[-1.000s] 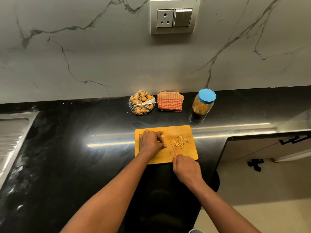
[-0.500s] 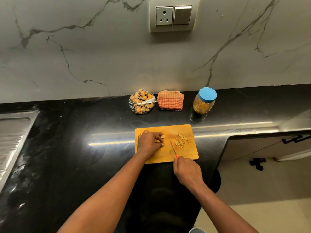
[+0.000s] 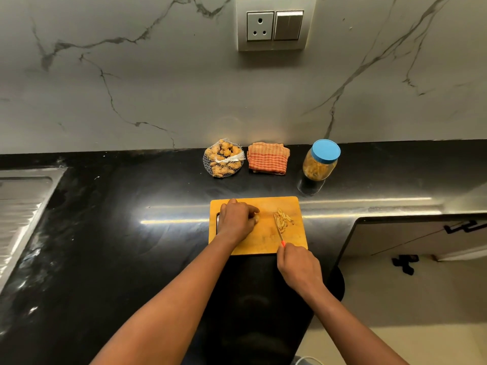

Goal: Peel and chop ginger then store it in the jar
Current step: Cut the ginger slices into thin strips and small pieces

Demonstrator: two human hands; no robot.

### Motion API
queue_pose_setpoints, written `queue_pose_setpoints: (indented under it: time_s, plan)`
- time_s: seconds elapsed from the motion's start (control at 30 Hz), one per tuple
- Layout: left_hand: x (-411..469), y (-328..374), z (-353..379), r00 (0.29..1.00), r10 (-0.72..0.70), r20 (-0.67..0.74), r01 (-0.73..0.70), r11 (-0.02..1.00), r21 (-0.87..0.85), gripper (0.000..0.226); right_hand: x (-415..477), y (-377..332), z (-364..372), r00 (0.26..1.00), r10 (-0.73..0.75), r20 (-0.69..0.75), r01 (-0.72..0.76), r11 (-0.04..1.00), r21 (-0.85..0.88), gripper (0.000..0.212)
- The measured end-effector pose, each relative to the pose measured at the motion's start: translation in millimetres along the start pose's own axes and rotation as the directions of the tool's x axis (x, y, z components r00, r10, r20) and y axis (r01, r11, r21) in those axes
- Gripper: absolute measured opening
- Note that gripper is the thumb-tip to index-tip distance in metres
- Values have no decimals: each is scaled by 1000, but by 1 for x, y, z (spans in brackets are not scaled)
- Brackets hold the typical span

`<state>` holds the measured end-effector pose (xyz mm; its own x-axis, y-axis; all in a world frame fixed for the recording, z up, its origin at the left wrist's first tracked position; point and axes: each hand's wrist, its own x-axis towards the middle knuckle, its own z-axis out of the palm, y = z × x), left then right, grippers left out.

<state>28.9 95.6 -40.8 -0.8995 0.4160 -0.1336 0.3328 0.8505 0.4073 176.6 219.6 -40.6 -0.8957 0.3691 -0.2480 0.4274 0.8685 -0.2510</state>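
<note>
While the left hand (image 3: 237, 219) held a pale ginger piece (image 3: 256, 219) on the orange wooden board (image 3: 263, 243), the right hand (image 3: 299, 267) gripped a red-handled knife (image 3: 279, 231) beside cut ginger slivers (image 3: 284, 219). The blue-lidded clear jar (image 3: 320, 162) stood behind

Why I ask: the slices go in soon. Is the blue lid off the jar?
No, the blue lid sits closed on the jar, which stands on the counter beyond the cutting board.

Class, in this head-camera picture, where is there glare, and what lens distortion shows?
Head view: glare streaks cross the black counter on both sides of the cutting board; the wide-angle lens makes the jar lean rightward; the ginger slices look small and soft.
</note>
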Motion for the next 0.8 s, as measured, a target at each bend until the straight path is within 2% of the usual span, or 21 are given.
queue_pose_setpoints:
  time_s: [0.37, 0.57, 0.8]
  plan:
    - [-6, 8, -5, 997, -11, 79, 2, 994, 105, 31, 4, -7, 2, 996, -81, 23, 80, 996, 43, 43]
    - [-5, 10, -6, 998, -17, 68, 12, 997, 71, 26, 4, -12, 5, 994, -107, 27, 105, 992, 66, 42]
    - [-10, 5, -3, 997, -19, 69, 17, 999, 32, 34, 6, -19, 10, 995, -98, 36, 97, 995, 35, 42]
